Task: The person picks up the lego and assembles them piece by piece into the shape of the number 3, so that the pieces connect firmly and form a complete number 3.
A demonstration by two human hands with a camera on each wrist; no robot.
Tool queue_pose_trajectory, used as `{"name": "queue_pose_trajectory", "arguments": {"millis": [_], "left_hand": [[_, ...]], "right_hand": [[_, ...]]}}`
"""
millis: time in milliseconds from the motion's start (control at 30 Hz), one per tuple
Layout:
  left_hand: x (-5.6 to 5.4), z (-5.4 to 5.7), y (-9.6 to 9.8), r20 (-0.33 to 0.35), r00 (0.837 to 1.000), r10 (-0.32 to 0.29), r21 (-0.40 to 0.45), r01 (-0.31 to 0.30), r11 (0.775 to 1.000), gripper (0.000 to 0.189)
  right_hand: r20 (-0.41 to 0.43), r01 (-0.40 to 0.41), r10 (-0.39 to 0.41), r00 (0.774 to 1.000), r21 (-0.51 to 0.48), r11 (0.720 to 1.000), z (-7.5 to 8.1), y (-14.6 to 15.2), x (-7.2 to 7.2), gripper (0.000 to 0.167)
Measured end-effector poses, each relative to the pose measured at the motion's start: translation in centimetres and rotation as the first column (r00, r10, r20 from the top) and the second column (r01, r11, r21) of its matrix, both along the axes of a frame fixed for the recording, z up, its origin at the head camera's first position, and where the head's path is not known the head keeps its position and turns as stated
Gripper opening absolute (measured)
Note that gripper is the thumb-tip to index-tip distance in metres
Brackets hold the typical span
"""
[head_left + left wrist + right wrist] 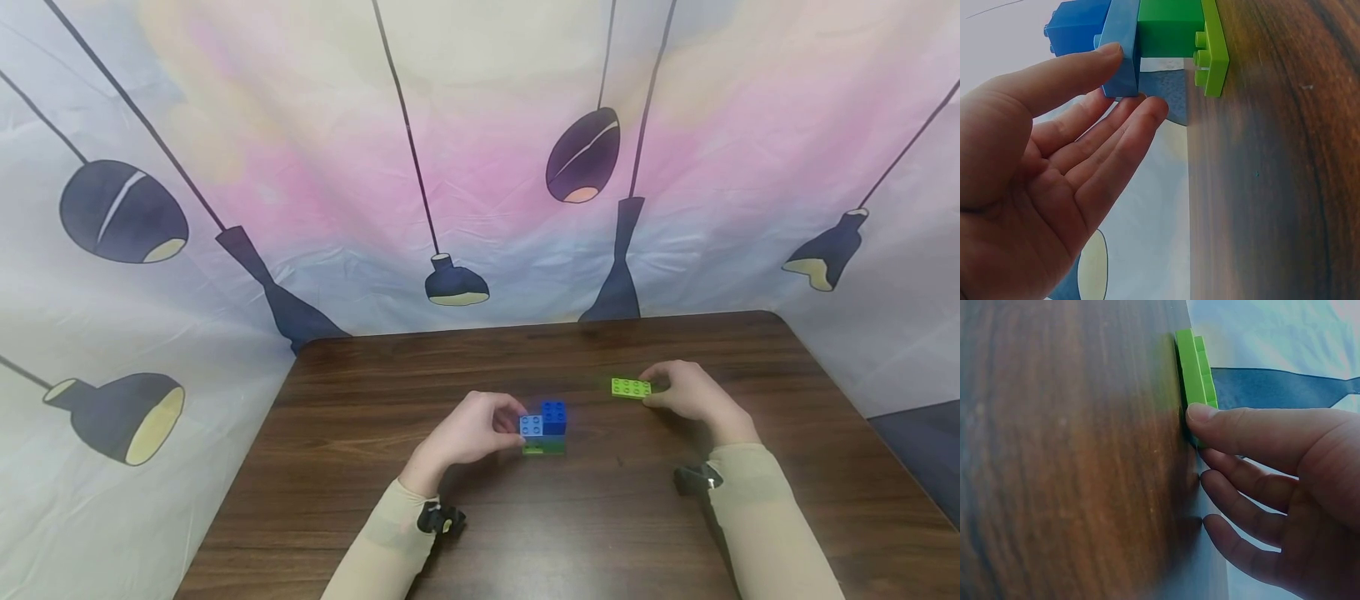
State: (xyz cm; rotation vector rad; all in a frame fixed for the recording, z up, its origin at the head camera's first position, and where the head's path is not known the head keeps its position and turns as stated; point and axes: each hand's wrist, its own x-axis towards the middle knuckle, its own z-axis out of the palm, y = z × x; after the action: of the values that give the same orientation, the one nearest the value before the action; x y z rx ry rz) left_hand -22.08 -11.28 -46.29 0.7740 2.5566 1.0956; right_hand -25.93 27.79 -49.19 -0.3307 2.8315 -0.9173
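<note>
My left hand pinches the end of a light blue brick between thumb and fingers. That brick is part of a small stack: a dark blue brick sits on top of it, a green brick is below, and a thin lime brick with bare studs forms the bottom layer on the table. To the right and farther back, my right hand pinches one end of a separate flat lime brick, studs up. In the right wrist view the thumb lies on this brick's near side, low at the tabletop.
The dark wooden table carries both hands' work. Behind it hangs a pastel backdrop printed with dark lamps, meeting the table's far edge. A camera is strapped on each wrist, the left one near the tabletop.
</note>
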Motion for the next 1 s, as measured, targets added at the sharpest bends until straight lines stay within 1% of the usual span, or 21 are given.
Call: {"name": "queue_pose_trajectory", "arguments": {"millis": [333, 533, 700, 1000], "left_hand": [[0.0, 0.0, 0.0, -0.008, 1.000, -0.008, 0.006, 0.008, 1.000, 0.031], [0.0, 0.0, 0.0, -0.006, 1.000, -0.005, 0.003, 0.005, 1.000, 0.031], [0.1, 0.1, 0.0, -0.003, 1.000, -0.001, -0.001, 0.001, 1.000, 0.031], [0.1, 0.1, 0.0, -0.011, 1.000, -0.003, -0.008, 0.003, 1.000, 0.031]], "right_hand": [[0.000, -0.001, 0.001, 1.000, 0.002, 1.000, 0.2, -0.1, -0.1, 0.039], [0.000, -0.008, 0.008, 1.000, -0.024, 1.000, 0.8, -0.6, 0.0, 0.038], [-0.024, -0.021, 0.020, 1.000, -0.042, 0.999, 1.3, -1.2, 0.1, 0.037], [-0.038, -0.061, 0.059, 0.998, -0.074, 0.995, 2.6, -2.4, 0.7, 0.036]]}}
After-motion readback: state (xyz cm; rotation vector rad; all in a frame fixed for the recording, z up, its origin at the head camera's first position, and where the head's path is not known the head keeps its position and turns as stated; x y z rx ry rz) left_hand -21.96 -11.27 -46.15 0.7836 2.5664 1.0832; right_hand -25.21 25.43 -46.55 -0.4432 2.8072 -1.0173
